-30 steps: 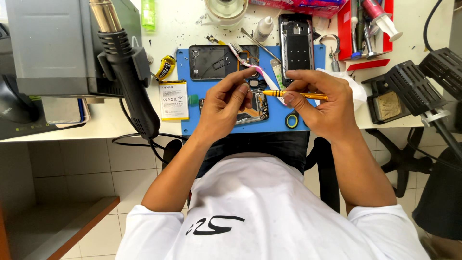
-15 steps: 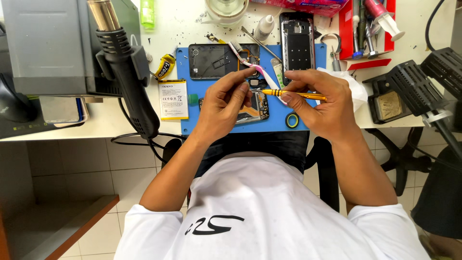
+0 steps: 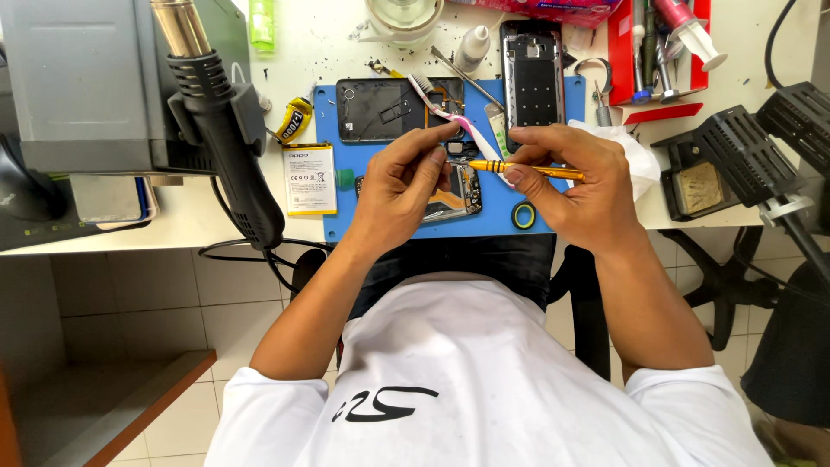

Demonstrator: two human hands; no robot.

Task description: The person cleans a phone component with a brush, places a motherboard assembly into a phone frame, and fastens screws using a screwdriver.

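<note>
At the near edge of the white desk [image 3: 761, 35], we work over a blue rectangular rubber mat [image 3: 346, 220]. Our left hand [image 3: 402, 195] curls over an opened dark phone body with exposed circuit board [image 3: 458, 195], fingertips pressed on its top edge. Our right hand [image 3: 575, 177] pinches a slim yellow-handled precision screwdriver [image 3: 527, 170], its tip meeting the phone beside the left fingertips.

A pink-and-white toothbrush [image 3: 450, 112] lies slantwise just above the hands, across a black phone back cover [image 3: 380, 108] at the mat's far left corner. A black phone mid-frame [image 3: 533, 78] stands at the far right corner. A white flat battery [image 3: 309, 177] sits just off the mat's left edge, and a small yellow-rimmed ring [image 3: 523, 214] lies at the near edge beside our right wrist.

Room is tight: a black hot-air gun [image 3: 229, 130] hangs left, a black soldering stand [image 3: 722, 160] crowds the right edge, and a red tool tray [image 3: 618, 52] fills the far right.
</note>
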